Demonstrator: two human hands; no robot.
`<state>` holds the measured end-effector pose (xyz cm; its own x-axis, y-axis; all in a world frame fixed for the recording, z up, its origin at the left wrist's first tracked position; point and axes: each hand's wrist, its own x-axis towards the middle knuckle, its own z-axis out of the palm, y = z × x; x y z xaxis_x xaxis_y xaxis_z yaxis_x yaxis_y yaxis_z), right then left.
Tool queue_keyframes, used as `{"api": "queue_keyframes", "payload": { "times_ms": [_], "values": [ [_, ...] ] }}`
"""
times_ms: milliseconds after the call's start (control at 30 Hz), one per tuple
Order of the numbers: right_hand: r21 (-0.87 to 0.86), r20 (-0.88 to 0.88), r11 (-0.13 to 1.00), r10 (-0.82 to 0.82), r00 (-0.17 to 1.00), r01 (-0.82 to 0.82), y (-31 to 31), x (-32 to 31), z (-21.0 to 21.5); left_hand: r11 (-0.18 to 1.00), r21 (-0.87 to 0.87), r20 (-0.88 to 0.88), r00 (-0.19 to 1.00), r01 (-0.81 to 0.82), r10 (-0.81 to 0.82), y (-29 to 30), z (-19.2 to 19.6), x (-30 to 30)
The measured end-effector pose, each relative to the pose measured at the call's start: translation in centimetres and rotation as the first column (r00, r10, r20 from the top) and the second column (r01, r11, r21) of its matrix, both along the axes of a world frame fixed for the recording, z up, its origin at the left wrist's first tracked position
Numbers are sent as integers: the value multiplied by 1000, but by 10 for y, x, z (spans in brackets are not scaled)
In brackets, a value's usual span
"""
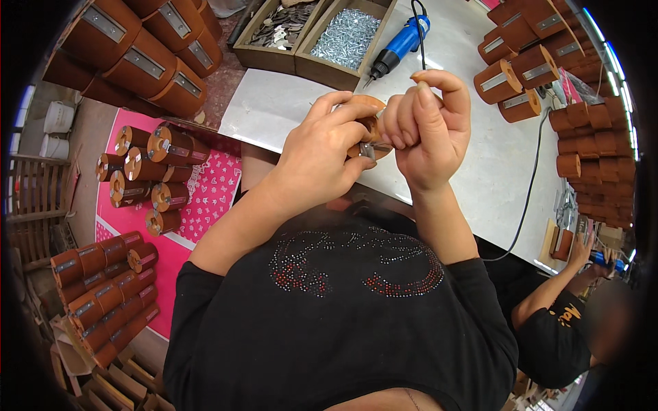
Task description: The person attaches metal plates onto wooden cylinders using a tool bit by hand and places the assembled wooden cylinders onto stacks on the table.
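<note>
My left hand (pixel 319 154) grips a small round brown wooden piece (pixel 369 113) with a little metal plate (pixel 367 151) at its lower edge, held above the near edge of the white worktable (pixel 480 171). My right hand (pixel 428 123) is pressed against the piece from the right, fingers curled and pinched at the plate; whatever they pinch is too small to see. A blue electric screwdriver (pixel 401 44) lies on the table just beyond my hands.
Two wooden trays, one with metal plates (pixel 277 27) and one with screws (pixel 346 34), stand at the table's far side. Brown cylinders with metal plates are stacked at right (pixel 521 75), upper left (pixel 137 48) and on a pink mat (pixel 147 178). Another person (pixel 562 301) works at lower right.
</note>
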<state>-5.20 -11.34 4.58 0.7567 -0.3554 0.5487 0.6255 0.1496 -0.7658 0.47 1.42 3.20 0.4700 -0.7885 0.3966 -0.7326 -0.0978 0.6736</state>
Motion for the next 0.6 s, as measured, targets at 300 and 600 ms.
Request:
{"api": "queue_keyframes", "payload": {
  "times_ms": [300, 600],
  "values": [
    [-18, -59, 1000, 19, 998, -20, 4, 4, -1, 1000, -7, -33, 999, -4, 4, 1, 0, 0],
    [-384, -422, 879, 106, 900, -284, -12, 0, 23, 999, 43, -58, 998, -4, 7, 3, 3, 1]
  ]
}}
